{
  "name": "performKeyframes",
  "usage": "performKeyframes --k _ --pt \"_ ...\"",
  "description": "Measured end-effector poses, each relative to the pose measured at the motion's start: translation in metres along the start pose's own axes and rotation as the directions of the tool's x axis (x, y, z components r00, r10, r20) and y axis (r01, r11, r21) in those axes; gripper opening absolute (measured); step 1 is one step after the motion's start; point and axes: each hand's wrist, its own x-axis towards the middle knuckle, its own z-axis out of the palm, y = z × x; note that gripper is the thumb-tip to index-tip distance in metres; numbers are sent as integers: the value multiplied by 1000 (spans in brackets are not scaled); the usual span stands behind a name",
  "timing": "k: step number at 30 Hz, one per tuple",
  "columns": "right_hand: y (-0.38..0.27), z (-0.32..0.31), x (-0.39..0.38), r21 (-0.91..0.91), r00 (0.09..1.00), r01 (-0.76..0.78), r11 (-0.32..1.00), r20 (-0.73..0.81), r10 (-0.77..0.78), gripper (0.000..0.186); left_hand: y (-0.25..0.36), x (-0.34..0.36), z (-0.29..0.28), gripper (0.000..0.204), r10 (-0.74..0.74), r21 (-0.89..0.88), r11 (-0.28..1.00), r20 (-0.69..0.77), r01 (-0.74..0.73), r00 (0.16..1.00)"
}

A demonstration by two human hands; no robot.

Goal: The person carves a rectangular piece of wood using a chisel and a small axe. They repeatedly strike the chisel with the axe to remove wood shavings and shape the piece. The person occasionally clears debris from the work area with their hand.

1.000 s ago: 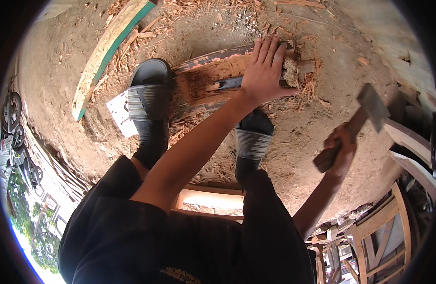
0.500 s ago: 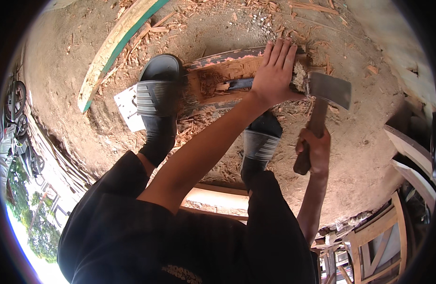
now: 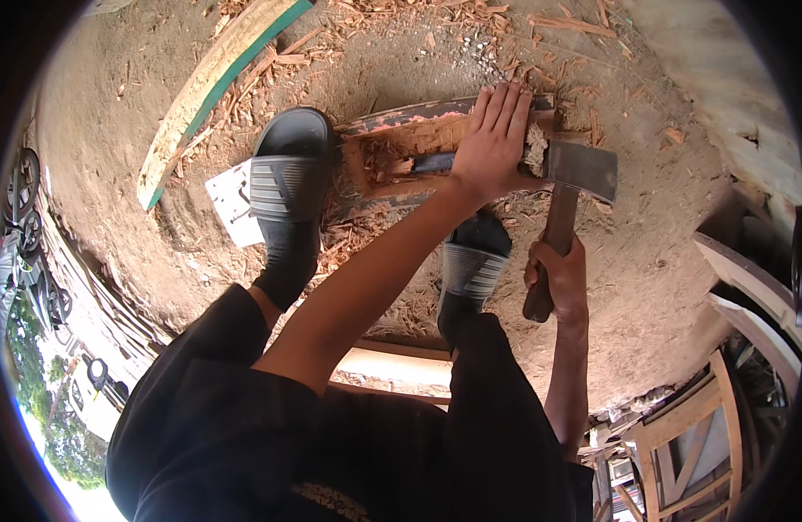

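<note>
The left hand (image 3: 492,143) lies flat, fingers together, on a wood block (image 3: 401,152). The right hand (image 3: 559,277), fingers wrapped round the handle, holds a hatchet (image 3: 584,170) at the block's right edge, with bare dirt ground (image 3: 662,261) beyond.

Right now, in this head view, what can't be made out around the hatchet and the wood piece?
- Hatchet edge: hidden where it meets the wood piece, so depth of bite cannot be told.
- Wood under the left hand: covered by palm and fingers.
- Handle inside the right hand: wrapped by the grip.
- White card: partly under the left sandal.
</note>
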Motion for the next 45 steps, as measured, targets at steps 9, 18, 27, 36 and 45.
performKeyframes --k 9,18,27,36,45 --pt "-48 -59 -29 96 819 437 895 -455 -351 8 -7 -1 4 124 2 62 998 -13 -1 1000" --pt "21 6 4 -144 976 152 978 -135 -172 16 -6 -3 -5 125 -25 116 993 112 12 993" --pt "-12 -42 -34 28 905 334 942 -289 -313 8 -9 -4 -3 124 3 31 1000 -10 -3 1000" --pt "6 -51 11 -87 802 280 956 -526 -283 11 -9 -17 -13 126 -54 47 998 65 51 996" --pt "-1 -1 -23 44 985 49 998 -166 -41 13 -15 -34 -22 125 -75 -6 997 117 76 990"
